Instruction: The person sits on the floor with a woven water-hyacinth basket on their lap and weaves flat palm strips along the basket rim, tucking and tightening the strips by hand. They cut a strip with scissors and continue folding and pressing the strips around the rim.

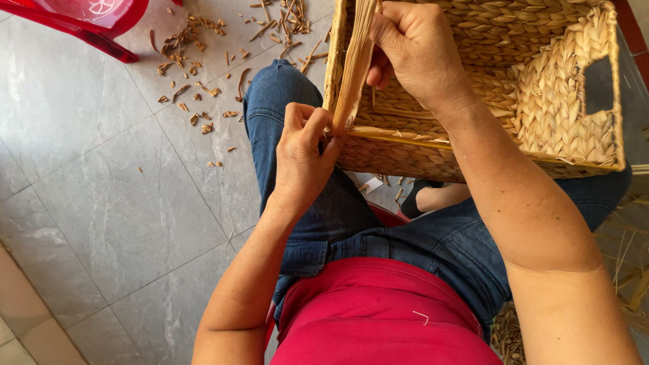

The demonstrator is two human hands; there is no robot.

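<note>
A red shirt (378, 318) fills the bottom of the view, with blue jeans (324, 223) just beyond it; the person sits and looks down at their own lap. A woven basket (541, 101) of pale straw rests tipped on the knees, its open mouth facing the person and a cut-out handle hole on its right wall.

The left hand (301, 152) pinches the lower end of a flat strand (351, 67) between thumb and fingers, right at the basket's near left corner. The right hand (416, 51) is closed around the same strand higher up, gripping it against the rim. The strand runs taut and nearly upright between the two hands.

Judged from this hold, the work goes best if the strand stays tight and flat, without twisting, while the lower hand presses it snug against the corner frame and the upper hand keeps an even pull. The basket looks steadied only by the knees, so a hard tug could tilt it.

The floor (101, 203) is large grey stone tiles. Short brown straw scraps (196, 81) lie scattered on it beyond the left knee. A red plastic chair (88, 20) edge shows at top left. More loose straw (629, 270) lies at the right edge. A dark shoe (416, 196) shows beneath the basket.
</note>
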